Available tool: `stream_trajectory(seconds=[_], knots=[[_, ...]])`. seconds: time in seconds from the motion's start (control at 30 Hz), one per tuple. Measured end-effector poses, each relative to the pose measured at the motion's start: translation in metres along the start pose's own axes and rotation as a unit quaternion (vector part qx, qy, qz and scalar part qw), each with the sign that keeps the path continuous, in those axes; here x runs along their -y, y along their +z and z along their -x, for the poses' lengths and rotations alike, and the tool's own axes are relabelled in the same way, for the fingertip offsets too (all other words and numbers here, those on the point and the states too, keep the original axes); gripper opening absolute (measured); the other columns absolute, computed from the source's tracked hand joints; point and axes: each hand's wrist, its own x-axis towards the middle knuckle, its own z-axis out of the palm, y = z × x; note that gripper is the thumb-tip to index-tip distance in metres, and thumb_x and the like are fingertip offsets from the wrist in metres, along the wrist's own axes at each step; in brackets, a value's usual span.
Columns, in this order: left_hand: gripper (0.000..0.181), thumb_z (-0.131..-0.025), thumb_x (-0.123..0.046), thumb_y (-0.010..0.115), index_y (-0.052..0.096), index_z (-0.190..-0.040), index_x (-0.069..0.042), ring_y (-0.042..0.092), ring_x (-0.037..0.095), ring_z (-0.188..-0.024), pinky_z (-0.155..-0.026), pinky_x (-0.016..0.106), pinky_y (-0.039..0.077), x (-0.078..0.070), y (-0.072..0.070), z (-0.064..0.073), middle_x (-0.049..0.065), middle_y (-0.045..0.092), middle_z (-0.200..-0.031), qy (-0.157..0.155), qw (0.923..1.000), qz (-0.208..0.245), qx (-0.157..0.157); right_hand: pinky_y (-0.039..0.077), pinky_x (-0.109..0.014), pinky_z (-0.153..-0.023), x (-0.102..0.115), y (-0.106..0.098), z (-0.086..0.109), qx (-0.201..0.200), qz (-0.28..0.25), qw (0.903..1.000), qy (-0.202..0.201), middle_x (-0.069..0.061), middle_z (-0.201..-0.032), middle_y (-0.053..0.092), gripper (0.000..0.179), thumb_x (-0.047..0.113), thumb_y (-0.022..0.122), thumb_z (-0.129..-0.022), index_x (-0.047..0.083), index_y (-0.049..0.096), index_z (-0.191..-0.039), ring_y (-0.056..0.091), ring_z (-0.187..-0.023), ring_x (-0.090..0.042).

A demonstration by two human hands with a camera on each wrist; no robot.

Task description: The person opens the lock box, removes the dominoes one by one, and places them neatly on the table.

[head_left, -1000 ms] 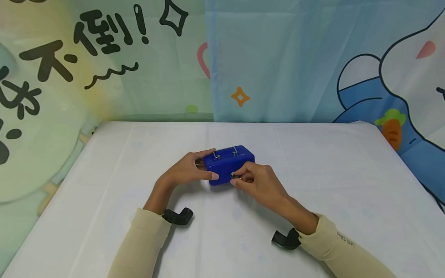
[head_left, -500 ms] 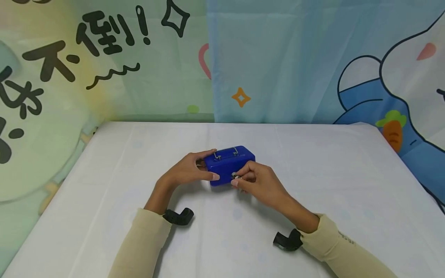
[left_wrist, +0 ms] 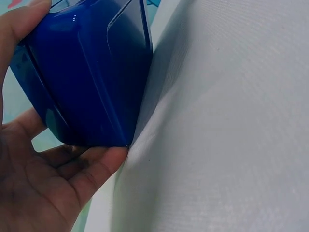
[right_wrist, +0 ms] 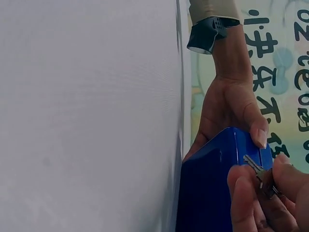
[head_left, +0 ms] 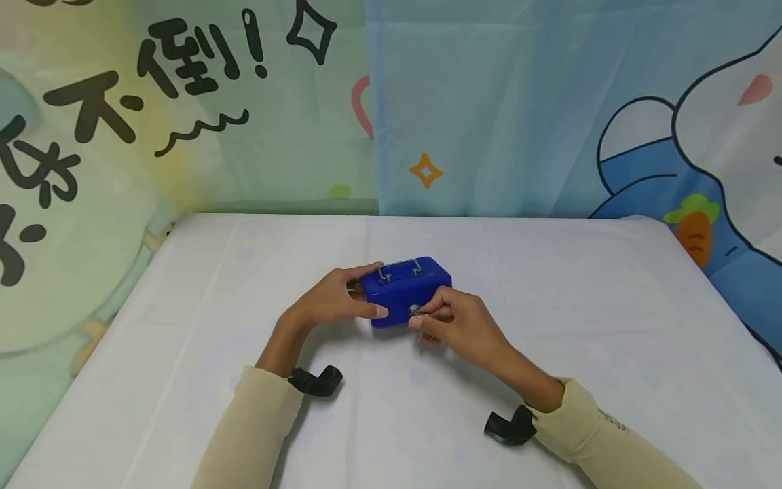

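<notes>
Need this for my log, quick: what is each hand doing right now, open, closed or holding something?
Left hand: holding the blue box by one end.
Right hand: pinching a small metal key at the box's front.

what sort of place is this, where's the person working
Probably an indoor spot set up for recording: a white-covered table, printed cartoon cloth hung behind it, and a small black device on each wrist. The wider room is out of view.

Right hand (head_left: 461, 320) shifted slightly right relative to blue box (head_left: 396, 295).
</notes>
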Motion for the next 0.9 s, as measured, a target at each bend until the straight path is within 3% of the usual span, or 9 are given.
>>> stream_trajectory(seconds=[0.27, 0.47, 0.7, 0.9], knots=[[0.086, -0.075, -0.033, 0.083, 0.042, -0.149, -0.017, 0.062, 0.021, -0.109, -0.094, 0.039, 0.051, 0.0, 0.0, 0.0, 0.01, 0.061, -0.125, 0.003, 1.0, -0.002, -0.006, 0.058, -0.03, -0.06, 0.002, -0.001, 0.001, -0.022, 0.045, 0.9986, -0.019, 0.0, -0.079, 0.072, 0.013, 0.016, 0.074, -0.088, 0.007, 0.064, -0.085, 0.068, -0.065, -0.016], [0.088, -0.073, -0.032, 0.084, 0.042, -0.148, -0.016, 0.061, 0.021, -0.109, -0.092, 0.037, 0.052, -0.002, 0.001, 0.002, 0.009, 0.061, -0.125, 0.005, 1.0, 0.001, 0.0, 0.057, -0.028, -0.061, 0.004, -0.005, 0.001, 0.003, 0.085, 0.9957, -0.036, 0.0, -0.083, 0.072, 0.012, 0.019, 0.075, -0.087, 0.01, 0.067, -0.086, 0.069, -0.071, -0.013], [0.09, -0.069, -0.034, 0.087, 0.044, -0.148, -0.022, 0.057, 0.021, -0.115, -0.094, 0.038, 0.051, 0.001, 0.001, 0.003, 0.004, 0.059, -0.129, 0.005, 0.9996, -0.026, 0.008, 0.056, -0.026, -0.065, 0.012, -0.02, 0.0, 0.022, 0.162, 0.9849, -0.056, 0.009, -0.084, 0.071, 0.018, 0.025, 0.077, -0.085, 0.012, 0.073, -0.096, 0.065, -0.074, -0.005], [0.094, -0.065, -0.033, 0.09, 0.045, -0.147, -0.027, 0.053, 0.023, -0.123, -0.099, 0.038, 0.047, 0.002, 0.001, 0.005, 0.002, 0.051, -0.139, 0.003, 0.999, -0.04, 0.018, 0.048, -0.025, -0.05, 0.011, -0.038, -0.002, -0.02, 0.175, 0.975, -0.135, 0.011, -0.071, 0.063, 0.012, 0.015, 0.079, -0.083, 0.012, 0.073, -0.094, 0.056, -0.06, -0.008]])
